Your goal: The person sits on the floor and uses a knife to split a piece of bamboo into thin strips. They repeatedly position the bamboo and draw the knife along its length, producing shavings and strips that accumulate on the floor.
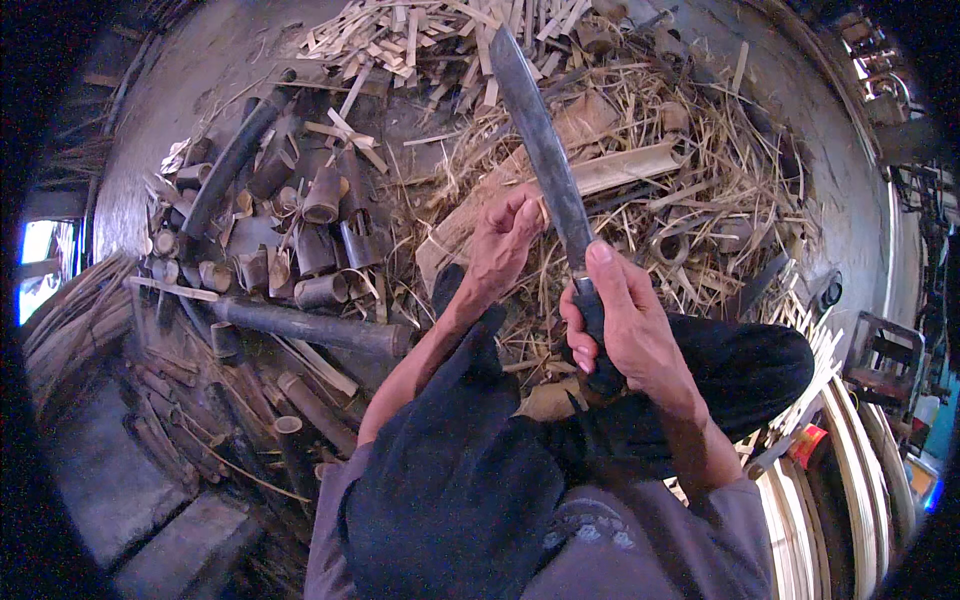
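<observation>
My right hand [625, 325] is wrapped round the dark handle [592, 315] of a large machete. Its long grey blade [545, 135] points up and away, slightly to the left. Just left of the blade, my left hand [507, 240] is closed, thumb and fingers pressed together on a piece of bamboo; a pale edge [544, 210] of it shows beside the blade, the rest hidden. Behind the blade a pale split bamboo length [630, 170] reaches right; whether it is the piece in my fingers is hidden. A wooden block [460, 225] lies beneath my left hand.
Shavings [740, 200] and thin strips cover the floor ahead and right. Short bamboo sections [325, 195] lie to the left, beside a thick bamboo pole [300, 325]. Pale slats [420, 40] are heaped at the back. Long bundled strips [860, 480] stand at my right.
</observation>
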Demonstrator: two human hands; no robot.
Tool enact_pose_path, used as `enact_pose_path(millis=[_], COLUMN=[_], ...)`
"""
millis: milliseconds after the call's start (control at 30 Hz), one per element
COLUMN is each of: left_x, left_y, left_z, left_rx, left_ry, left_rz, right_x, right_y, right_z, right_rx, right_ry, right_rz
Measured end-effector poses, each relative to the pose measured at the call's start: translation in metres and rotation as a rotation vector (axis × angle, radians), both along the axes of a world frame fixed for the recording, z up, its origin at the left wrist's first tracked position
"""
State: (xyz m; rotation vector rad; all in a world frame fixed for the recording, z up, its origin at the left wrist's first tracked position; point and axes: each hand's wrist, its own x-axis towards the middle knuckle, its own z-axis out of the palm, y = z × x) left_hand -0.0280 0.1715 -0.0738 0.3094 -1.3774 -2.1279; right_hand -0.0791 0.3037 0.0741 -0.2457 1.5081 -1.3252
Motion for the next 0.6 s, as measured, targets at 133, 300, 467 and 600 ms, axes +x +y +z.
enact_pose_path(millis=[133, 300, 467, 600], left_x=[-0.002, 0.001, -0.005, 0.000], left_y=[0.001, 0.000, -0.003, -0.004], left_z=[0.000, -0.004, 0.005, 0.011], left_rx=[-0.029, -0.034, -0.075, -0.110], left_ry=[0.018, 0.002, 0.023, -0.046], left_rz=[0.007, 0.002, -0.002, 0.011], right_x=[0.002, -0.001, -0.003, 0.001], right_y=[0.002, 0.003, 0.002, 0.000], right_z=[-0.006, 0.000, -0.003, -0.003], right_rx=[-0.028, -0.006, -0.029, -0.011], right_ry=[0.005, -0.005, 0.041, 0.104], right_rz=[0.004, 0.023, 0.026, 0.053])
